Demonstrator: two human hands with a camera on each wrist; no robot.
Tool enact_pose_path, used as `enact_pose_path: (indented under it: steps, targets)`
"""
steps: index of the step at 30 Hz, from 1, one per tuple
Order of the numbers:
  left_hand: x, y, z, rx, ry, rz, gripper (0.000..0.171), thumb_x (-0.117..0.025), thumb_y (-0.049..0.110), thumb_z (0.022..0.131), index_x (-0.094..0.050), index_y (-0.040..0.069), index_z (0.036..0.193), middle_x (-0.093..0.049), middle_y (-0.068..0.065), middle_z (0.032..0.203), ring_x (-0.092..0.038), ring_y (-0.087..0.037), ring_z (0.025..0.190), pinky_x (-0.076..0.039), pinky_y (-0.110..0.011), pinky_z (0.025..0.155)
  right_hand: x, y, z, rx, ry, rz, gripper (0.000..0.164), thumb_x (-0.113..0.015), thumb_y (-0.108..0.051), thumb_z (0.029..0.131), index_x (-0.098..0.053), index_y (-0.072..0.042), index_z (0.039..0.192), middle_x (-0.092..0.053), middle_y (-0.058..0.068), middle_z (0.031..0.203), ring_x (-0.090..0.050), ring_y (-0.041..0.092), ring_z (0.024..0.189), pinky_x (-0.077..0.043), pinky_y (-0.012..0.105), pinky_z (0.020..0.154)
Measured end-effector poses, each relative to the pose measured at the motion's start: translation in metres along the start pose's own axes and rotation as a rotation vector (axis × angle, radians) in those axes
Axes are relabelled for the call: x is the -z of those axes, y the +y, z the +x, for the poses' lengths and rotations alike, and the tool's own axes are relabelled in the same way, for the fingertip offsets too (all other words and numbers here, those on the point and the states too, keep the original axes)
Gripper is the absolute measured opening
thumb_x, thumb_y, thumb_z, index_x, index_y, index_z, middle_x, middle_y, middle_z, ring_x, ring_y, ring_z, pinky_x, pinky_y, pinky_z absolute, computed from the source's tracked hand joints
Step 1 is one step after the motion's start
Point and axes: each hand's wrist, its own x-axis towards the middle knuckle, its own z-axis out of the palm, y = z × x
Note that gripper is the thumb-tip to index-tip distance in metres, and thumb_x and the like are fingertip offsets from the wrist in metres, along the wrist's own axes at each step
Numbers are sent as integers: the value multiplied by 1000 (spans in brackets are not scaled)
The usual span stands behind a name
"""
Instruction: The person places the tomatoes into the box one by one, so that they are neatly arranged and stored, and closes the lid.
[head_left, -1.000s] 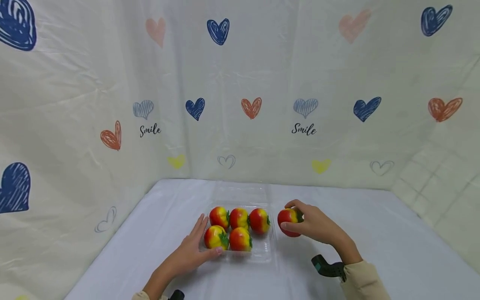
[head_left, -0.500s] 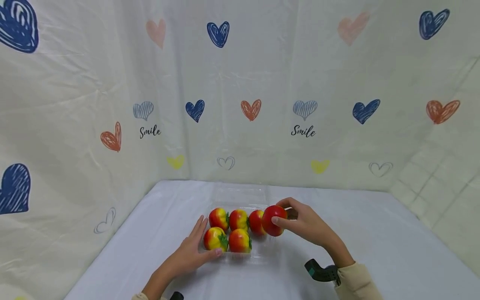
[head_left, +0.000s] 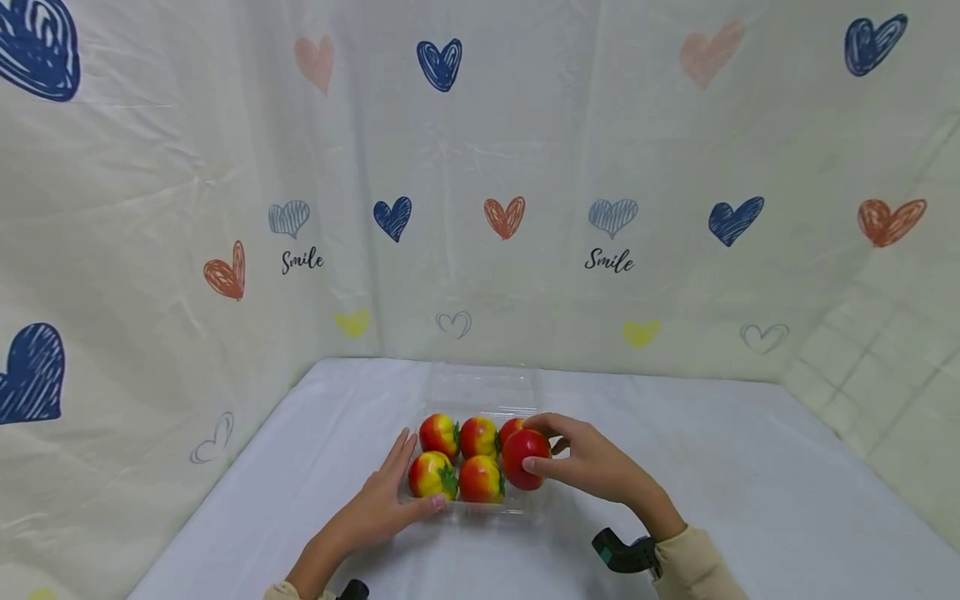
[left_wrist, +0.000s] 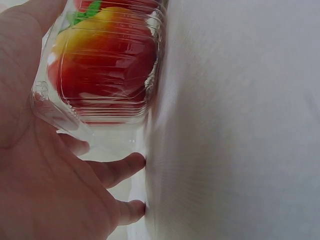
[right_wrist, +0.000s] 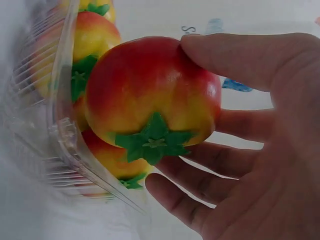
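Note:
My right hand (head_left: 600, 467) holds a glossy red-and-yellow tomato (head_left: 523, 460) between thumb and fingers, over the right front part of a clear plastic box (head_left: 517, 504). In the right wrist view, the green star-shaped calyx of the held tomato (right_wrist: 152, 95) faces the camera, beside the box wall (right_wrist: 62, 115). Several like tomatoes sit in the box; the back right tomato (head_left: 512, 428) is partly hidden. My left hand (head_left: 375, 504) rests at the box's left front corner, fingers extended along the side and thumb at the front. Fingertips (left_wrist: 135, 161) touch the tablecloth in the left wrist view.
The box's clear lid (head_left: 483, 387) lies folded back behind it. A white cloth (head_left: 720, 450) covers the table. Behind and to the left hangs a pale curtain (head_left: 555, 150) printed with hearts and "Smile". Dark straps with camera mounts (head_left: 622, 552) sit on my wrists.
My right hand has carried the tomato leftward from beside the box to over its right front part, then lowered it towards the front. The left hand has stayed at the box corner.

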Motion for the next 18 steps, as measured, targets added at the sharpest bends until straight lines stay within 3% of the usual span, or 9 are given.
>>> enact_pose_path:
  steps: [7,18]
  targets:
    - [0,1,-1,8,1,1,116,-73,71,88,-17,15,173,-6,-13,180,-26,-56,154,-24,-86,111,-7,0,0,21,-20,-53,45,-86,-25,91,-69,-6,128,-66,6,122,-63,27,110,-64,32,81]
    - [0,-2,-1,-10,3,-7,114,-74,69,89,-17,17,174,-6,-10,180,-27,-58,153,-24,-85,112,-15,2,3,-20,-57,-85,44,-89,-21,90,-65,-8,125,-67,2,118,-61,26,112,-61,52,96]
